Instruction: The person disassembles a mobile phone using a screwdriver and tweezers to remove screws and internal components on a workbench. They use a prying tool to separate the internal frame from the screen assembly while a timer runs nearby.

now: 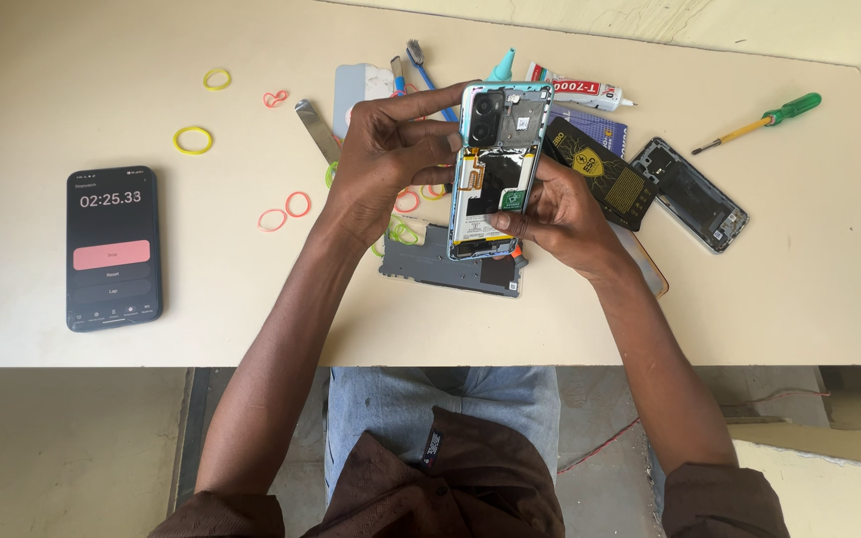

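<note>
Gripping the opened phone point(495, 169) above the table point(251, 299) — left hand point(386, 159) and right hand point(560, 214) both clasping it — risks tearing its exposed flex cable if fingers slip.

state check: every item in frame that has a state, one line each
opened phone: back cover off, internals exposed, held off the table
left hand: gripping the phone's top and left edge
right hand: gripping its lower right edge
stopwatch phone: screen on, flat on table
second opened phone: internals exposed, lying on table
glue tube: lying flat
green screwdriver: lying untouched
</note>
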